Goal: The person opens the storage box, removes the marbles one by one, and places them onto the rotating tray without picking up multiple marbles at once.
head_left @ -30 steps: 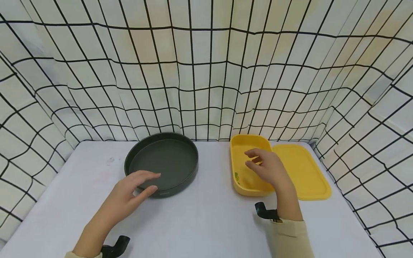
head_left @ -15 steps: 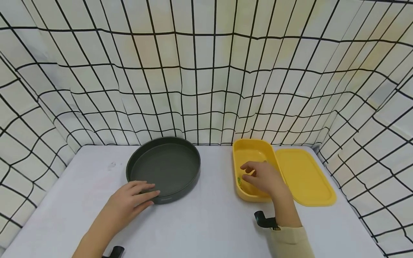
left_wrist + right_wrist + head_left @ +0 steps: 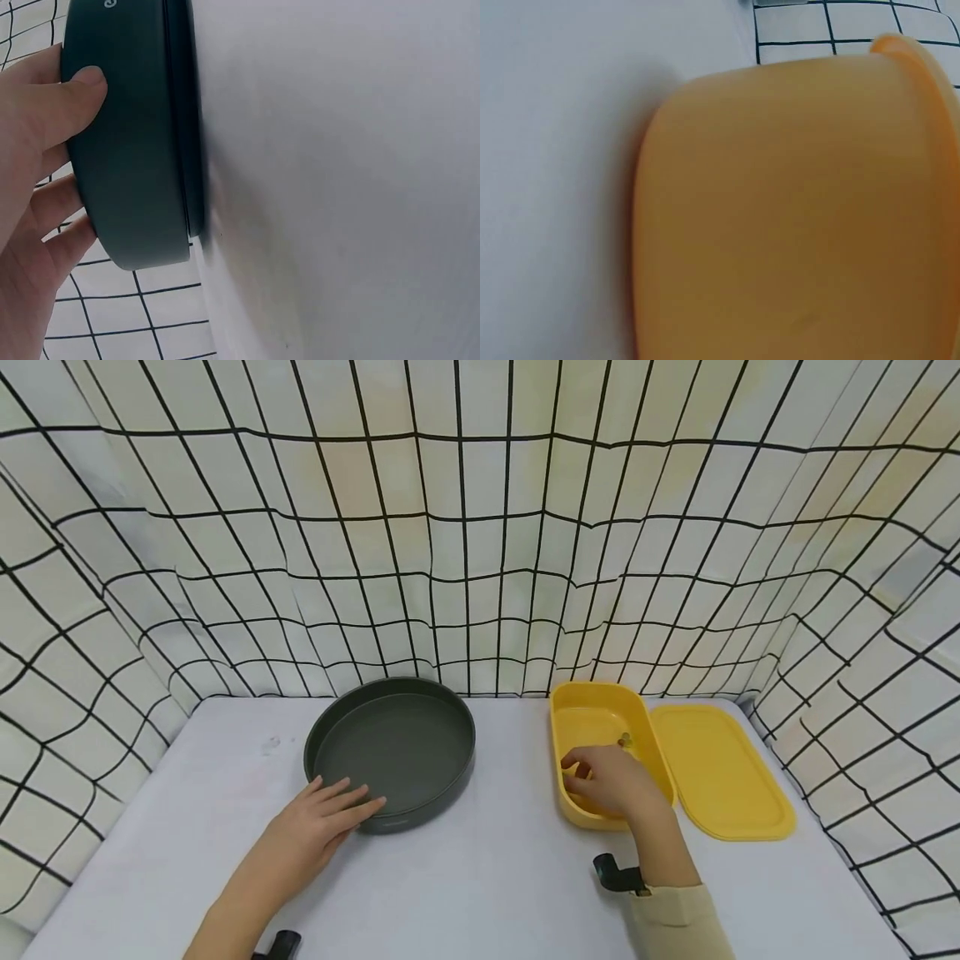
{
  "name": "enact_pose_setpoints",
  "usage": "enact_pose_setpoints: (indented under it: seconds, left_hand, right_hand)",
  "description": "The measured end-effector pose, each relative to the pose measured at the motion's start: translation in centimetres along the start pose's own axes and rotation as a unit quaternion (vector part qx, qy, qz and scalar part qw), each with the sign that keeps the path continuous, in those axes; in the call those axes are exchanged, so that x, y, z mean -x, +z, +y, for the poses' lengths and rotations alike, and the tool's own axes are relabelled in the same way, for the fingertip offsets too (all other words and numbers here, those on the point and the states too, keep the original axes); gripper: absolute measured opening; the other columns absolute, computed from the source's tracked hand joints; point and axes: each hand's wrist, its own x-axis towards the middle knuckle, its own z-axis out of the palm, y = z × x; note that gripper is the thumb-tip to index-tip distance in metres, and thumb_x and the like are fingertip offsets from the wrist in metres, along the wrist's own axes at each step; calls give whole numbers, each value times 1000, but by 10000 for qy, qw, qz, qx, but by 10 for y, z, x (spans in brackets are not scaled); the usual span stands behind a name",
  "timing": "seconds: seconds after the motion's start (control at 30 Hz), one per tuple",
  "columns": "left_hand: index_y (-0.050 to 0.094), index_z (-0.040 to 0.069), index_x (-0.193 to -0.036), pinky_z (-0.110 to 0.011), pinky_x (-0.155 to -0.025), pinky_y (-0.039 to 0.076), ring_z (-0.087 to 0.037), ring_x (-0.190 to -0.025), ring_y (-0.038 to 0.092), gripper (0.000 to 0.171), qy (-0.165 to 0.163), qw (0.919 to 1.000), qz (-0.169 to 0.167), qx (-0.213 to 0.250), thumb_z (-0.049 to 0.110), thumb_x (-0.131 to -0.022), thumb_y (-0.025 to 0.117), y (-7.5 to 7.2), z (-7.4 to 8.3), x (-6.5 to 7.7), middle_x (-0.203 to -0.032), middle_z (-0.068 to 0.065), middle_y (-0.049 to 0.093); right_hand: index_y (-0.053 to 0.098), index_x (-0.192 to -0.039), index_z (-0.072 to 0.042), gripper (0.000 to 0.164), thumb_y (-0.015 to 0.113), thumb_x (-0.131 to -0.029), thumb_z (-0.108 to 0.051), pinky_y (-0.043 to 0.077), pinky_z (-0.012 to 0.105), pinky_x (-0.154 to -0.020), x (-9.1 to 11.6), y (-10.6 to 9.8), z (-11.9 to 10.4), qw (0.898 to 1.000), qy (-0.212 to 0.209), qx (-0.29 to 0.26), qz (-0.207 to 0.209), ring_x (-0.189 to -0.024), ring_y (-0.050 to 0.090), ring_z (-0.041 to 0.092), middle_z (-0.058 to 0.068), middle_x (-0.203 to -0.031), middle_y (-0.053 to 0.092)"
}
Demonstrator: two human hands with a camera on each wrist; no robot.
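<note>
White table [image 3: 495, 885], enclosed by black-gridded white cloth [image 3: 480, 547]: at left, the left hand [image 3: 318, 822] grips the near rim of a dark round pan [image 3: 397, 752], thumb outside. The right hand [image 3: 609, 778] reaches into a yellow container [image 3: 582, 815], fingers curled, hold undeterminable; alongside lies a flat yellow lid [image 3: 723, 772].

A round, dark grey-green pan [image 3: 397, 747] with a low wall is set down flat, its near rim held by the left hand [image 3: 311, 822], the thumb laid against the outer wall. Apart from it, an uncovered yellow container [image 3: 588, 721] with rounded corners is set upright, small greenish-brown pieces [image 3: 624, 740] seen inside, its interior entered by the right hand [image 3: 611, 778].
</note>
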Motion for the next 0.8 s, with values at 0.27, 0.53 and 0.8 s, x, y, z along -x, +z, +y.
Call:
enact_pose_setpoints:
  seconds: [0.27,0.53,0.8]
  left_hand:
    - [71,27,-126,-65,-106,41,-35,-122,62,64,-277,9995,-155,74,-4,-71,84,3,-1,-1,-126,-7,69]
    - [73,26,-123,-67,-103,42,-35,-118,64,63,-236,9996,52,144,-7,-70,84,2,0,0,-120,-6,72]
    - [74,27,-121,-67,-103,41,-33,-117,64,59,-267,9993,72,241,-6,-72,82,4,1,0,-117,-2,73]
  right_hand:
    - [72,-107,-20,17,69,-91,-24,52,33,-71,-2,5,3,9999,17,126,-55,-77,54,16,-3,-87,63]
    - [71,-109,-21,18,64,-93,-24,48,31,-67,-7,11,4,9997,54,226,16,-74,53,16,-4,-82,60]
    - [71,-110,-15,17,62,-96,-21,49,32,-71,-7,16,-1,9996,22,279,48,-75,52,17,-3,-82,60]
